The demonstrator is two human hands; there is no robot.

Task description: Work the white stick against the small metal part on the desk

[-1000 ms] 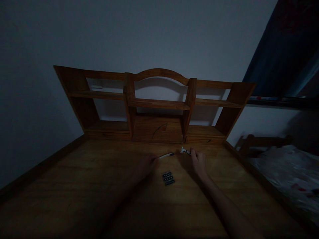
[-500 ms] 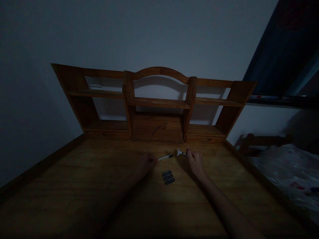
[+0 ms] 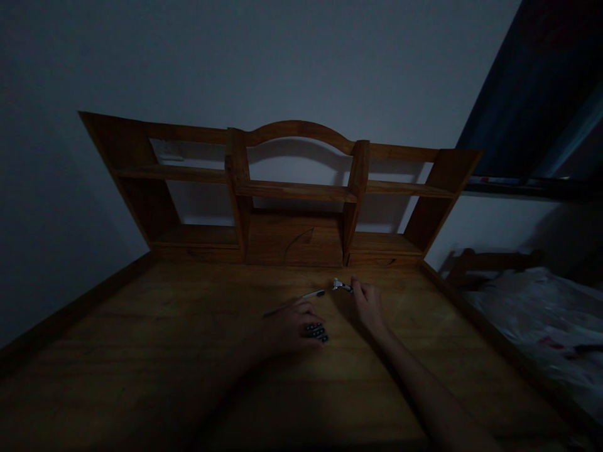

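Fingers of my left hand (image 3: pixel 289 326) curve over the small dark strips (image 3: pixel 316 331), just below frame centre; I cannot tell whether they grip. My right hand (image 3: pixel 369 304), right of centre, is closed on the silver-headed razor (image 3: pixel 342 286). The slim brush (image 3: pixel 311 294) extends above my left hand, dark end toward the razor.

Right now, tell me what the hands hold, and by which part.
Right hand: the razor, by its handle. Left hand: at the black strips, grip unclear.
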